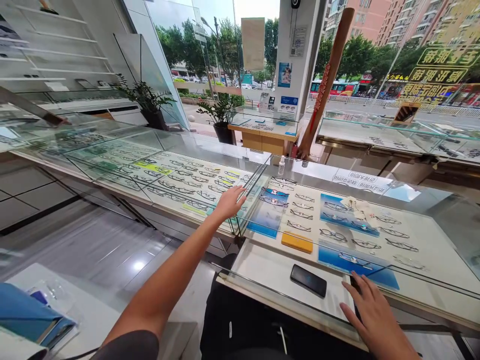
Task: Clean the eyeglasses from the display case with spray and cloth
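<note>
My left hand [229,202] rests over the glass top of the display counter [210,150], near the corner where two cases meet. Its fingers are apart and nothing is in them. At the lower right, my right hand [369,307] is spread at the counter's front edge, empty, beside a pulled-out white drawer [262,260]. A black phone [308,280] lies in the drawer, left of that hand. Under the glass are rows of eyeglasses [301,214], blue mats [268,212] and an orange case [296,242].
A small bottle [281,165] stands on the counter near the glass joint. Potted plants [221,117] and a leaning wooden post [330,75] are by the window. A white table [48,285] with a blue bag [28,312] is at the lower left.
</note>
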`<control>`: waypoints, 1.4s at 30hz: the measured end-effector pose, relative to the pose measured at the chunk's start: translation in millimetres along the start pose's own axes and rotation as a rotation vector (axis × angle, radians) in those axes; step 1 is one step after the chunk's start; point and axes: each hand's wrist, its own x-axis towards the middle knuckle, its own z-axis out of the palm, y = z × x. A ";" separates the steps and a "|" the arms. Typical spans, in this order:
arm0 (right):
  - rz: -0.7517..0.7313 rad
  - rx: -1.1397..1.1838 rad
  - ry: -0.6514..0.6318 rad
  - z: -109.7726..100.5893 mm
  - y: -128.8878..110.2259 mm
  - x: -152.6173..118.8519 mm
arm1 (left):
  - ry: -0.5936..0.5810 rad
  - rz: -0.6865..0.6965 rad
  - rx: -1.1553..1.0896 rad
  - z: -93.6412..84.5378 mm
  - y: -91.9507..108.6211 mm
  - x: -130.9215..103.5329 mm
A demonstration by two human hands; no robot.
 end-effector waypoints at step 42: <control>-0.292 0.220 -0.176 -22.1 -145.2 401.2 | -0.017 -0.121 0.214 28.5 -27.0 25.1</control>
